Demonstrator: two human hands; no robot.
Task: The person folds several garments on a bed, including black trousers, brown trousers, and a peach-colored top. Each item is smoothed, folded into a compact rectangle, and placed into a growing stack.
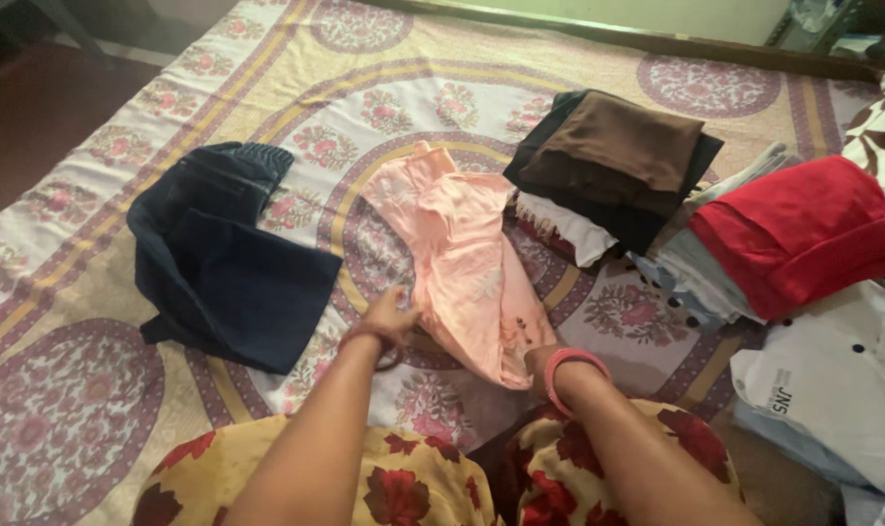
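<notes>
While the floral bedsheet (92,244) lies flat beneath, we would smooth the pink garment (467,263) at mid-bed before creasing it. It looks thin, rumpled, narrowing toward its far end. Our left hand (392,317) pinches its near edge; our right hand (538,362) is tucked under the hem, fingers unseen.
</notes>
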